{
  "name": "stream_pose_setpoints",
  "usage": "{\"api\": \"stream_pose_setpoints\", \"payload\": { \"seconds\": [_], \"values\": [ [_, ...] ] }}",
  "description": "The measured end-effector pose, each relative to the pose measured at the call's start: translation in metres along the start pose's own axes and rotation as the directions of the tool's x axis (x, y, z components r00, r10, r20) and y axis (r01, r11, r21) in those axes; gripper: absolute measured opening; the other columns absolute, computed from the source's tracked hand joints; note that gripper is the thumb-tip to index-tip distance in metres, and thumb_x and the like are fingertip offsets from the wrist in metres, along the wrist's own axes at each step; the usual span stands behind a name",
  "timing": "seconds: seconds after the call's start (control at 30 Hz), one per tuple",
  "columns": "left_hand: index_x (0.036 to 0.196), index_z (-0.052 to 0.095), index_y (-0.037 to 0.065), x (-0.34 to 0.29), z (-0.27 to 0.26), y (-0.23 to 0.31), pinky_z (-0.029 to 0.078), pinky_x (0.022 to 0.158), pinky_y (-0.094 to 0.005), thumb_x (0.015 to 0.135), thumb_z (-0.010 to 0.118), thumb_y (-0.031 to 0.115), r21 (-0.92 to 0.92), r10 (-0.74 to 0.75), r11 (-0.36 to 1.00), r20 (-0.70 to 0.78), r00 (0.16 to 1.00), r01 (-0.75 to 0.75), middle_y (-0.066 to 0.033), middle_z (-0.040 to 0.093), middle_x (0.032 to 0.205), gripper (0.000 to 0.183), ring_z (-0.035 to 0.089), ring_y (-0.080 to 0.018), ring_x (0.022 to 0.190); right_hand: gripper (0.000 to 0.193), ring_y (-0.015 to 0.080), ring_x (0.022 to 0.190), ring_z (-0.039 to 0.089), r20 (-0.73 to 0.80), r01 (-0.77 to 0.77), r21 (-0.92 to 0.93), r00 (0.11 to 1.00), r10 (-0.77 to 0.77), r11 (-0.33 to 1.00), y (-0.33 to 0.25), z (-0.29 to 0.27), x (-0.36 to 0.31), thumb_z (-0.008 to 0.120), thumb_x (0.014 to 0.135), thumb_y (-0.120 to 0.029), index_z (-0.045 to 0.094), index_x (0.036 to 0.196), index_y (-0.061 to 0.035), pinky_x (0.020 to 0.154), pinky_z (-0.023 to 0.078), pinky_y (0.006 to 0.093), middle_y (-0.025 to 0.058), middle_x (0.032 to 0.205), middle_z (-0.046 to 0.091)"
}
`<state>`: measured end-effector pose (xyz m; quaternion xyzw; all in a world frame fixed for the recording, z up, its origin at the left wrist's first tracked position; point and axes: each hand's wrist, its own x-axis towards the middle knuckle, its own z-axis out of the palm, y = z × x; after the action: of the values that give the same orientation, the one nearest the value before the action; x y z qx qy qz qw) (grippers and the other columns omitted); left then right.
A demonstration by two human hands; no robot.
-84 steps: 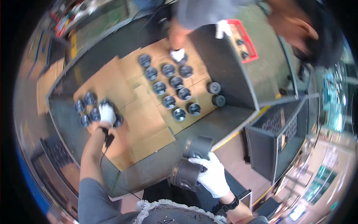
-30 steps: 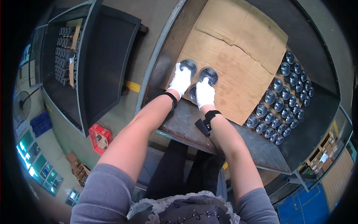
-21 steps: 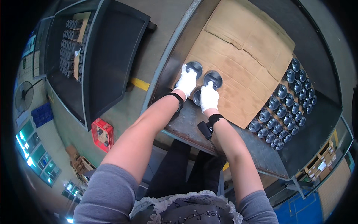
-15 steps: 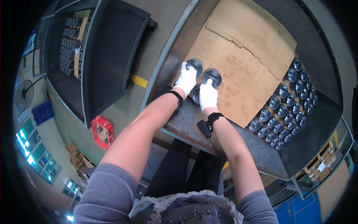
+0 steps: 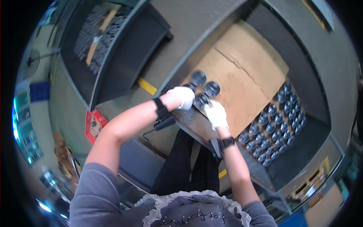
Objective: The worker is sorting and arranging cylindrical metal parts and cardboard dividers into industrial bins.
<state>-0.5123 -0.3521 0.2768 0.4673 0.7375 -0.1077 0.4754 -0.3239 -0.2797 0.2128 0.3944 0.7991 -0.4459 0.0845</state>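
Note:
Both my hands wear white gloves. My left hand is curled at the near left corner of the cardboard, closed around a dark metal piston that it mostly covers. My right hand has its fingers closed at the rim of a second piston, right of the left hand. Just beyond stand two more round, cup-like pistons, one at the far left and one to its right, untouched, with their hollow ends up.
The brown cardboard sheet lies in a dark metal bin with raised walls. Rows of similar pistons stand at its right. Left are another bin and a red crate on the floor.
Both hands have let go of the two farther pistons and drawn back toward me, onto the two nearer ones. The view has shifted and turned somewhat.

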Motion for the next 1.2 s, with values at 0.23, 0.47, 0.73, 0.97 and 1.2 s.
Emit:
{"api": "stream_pose_setpoints", "payload": {
  "seconds": [0.23, 0.47, 0.73, 0.97, 1.2],
  "values": [
    [0.107, 0.066, 0.005, -0.256, 0.103, 0.055, 0.05, 0.085, -0.046, 0.09, 0.047, 0.021, -0.349, -0.107, 0.936, -0.393, 0.913, -0.04, -0.018, 0.064, 0.104, 0.03, 0.062, -0.037, 0.097, 0.025, 0.013, 0.073, 0.064, 0.165, -0.005, 0.444, 0.983, -0.076, 0.896, -0.027, -0.061, -0.116, 0.061, 0.091, -0.016, 0.067, 0.112, -0.0028, 0.066, 0.052, 0.0278, 0.0087, 0.089, 0.069],
    [0.107, 0.068, 0.007, -0.394, 0.345, 0.197, 0.052, 0.08, -0.048, 0.089, 0.049, 0.025, -0.774, -0.721, 0.542, -0.227, 0.655, 0.328, -0.017, 0.067, 0.096, 0.032, 0.065, -0.0359, 0.088, 0.024, 0.0134, 0.073, 0.066, 0.713, -0.041, 0.266, 0.68, -0.168, 0.963, -0.051, -0.024, -0.245, 0.06, 0.095, -0.019, 0.064, 0.114, -0.0046, 0.061, 0.052, 0.024, 0.0051, 0.097, 0.067],
    [0.103, 0.07, 0.009, -0.46, 0.52, 0.368, 0.052, 0.081, -0.0469, 0.085, 0.052, 0.029, -0.965, -0.94, -0.225, 0.251, 0.231, 0.135, -0.0185, 0.069, 0.098, 0.033, 0.065, -0.0381, 0.09, 0.023, 0.0165, 0.078, 0.067, 0.973, 0.224, -0.145, 0.212, 0.097, 0.964, -0.07, 0.072, -0.372, 0.058, 0.095, -0.013, 0.063, 0.116, -0.0048, 0.064, 0.055, 0.0259, 0.0085, 0.103, 0.067],
    [0.115, 0.065, 0.006, -0.513, 0.672, 0.446, 0.05, 0.089, -0.0464, 0.088, 0.051, 0.03, -0.769, -0.767, -0.639, 0.634, 0.099, -0.026, -0.0204, 0.065, 0.111, 0.039, 0.063, -0.0382, 0.101, 0.025, 0.0188, 0.078, 0.068, 0.972, 0.52, -0.179, -0.039, 0.232, 0.835, -0.091, 0.205, -0.51, 0.056, 0.095, -0.013, 0.062, 0.118, -0.004, 0.065, 0.055, 0.0286, 0.01, 0.102, 0.068],
    [0.1, 0.066, 0.003, -0.562, 0.856, 0.44, 0.051, 0.082, -0.0489, 0.088, 0.051, 0.026, -0.698, -0.706, -0.707, 0.705, 0.064, -0.112, -0.0236, 0.065, 0.099, 0.03, 0.064, -0.0407, 0.093, 0.028, 0.0198, 0.084, 0.068, 0.906, 0.8, -0.19, -0.081, 0.416, 0.569, -0.062, 0.341, -0.702, 0.059, 0.094, -0.016, 0.062, 0.118, -0.0033, 0.069, 0.055, 0.0298, 0.011, 0.108, 0.068]
  ]
}}
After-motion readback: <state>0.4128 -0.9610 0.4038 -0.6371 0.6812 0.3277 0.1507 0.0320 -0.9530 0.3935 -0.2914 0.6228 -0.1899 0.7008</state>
